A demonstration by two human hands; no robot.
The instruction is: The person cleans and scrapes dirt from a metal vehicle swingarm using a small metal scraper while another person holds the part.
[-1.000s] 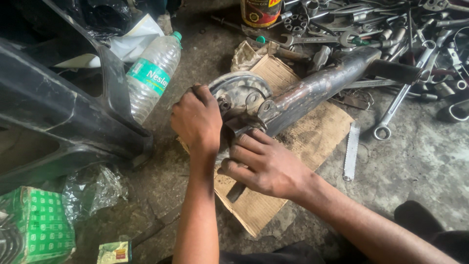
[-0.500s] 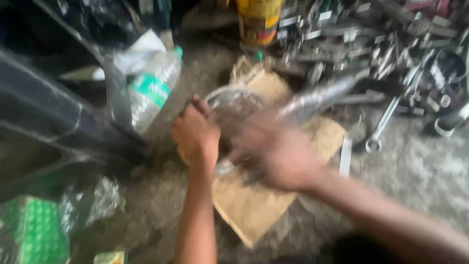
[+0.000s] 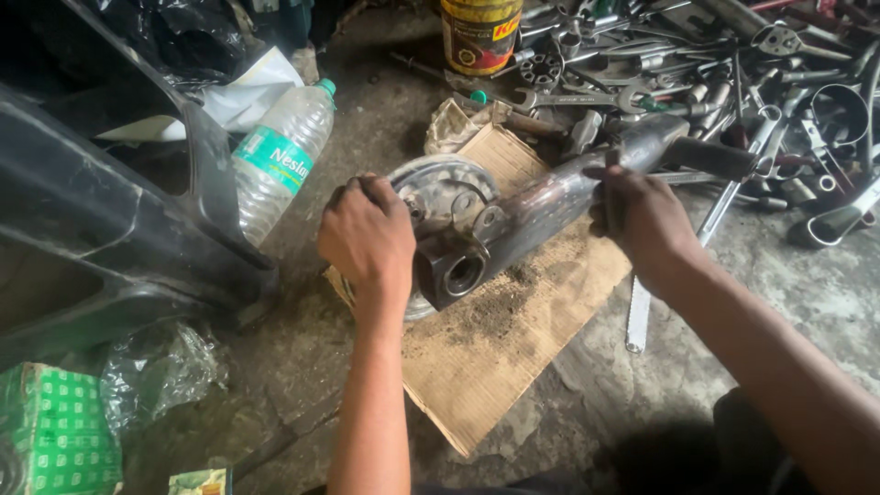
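A greasy metal arm [image 3: 541,206] with a square open end [image 3: 456,272] lies across a brown cardboard sheet [image 3: 513,348] on the concrete floor. It is joined to a round metal hub plate [image 3: 440,188]. My left hand [image 3: 367,234] rests on the plate's left rim, fingers curled over it. My right hand [image 3: 642,215] grips the arm's far end, near its black tip [image 3: 710,156]. Dark grit lies on the cardboard below the open end.
A clear plastic bottle [image 3: 280,160] lies left of the plate, against a black plastic panel [image 3: 110,211]. Several spanners and loose tools [image 3: 733,64] fill the top right, with a yellow tin [image 3: 478,32] behind. A flat spanner [image 3: 637,316] and a green box [image 3: 55,431] lie nearby.
My right hand has left the joint near the plate and slid up and right to the arm's far end. The square open end now shows. My left hand stays on the plate.
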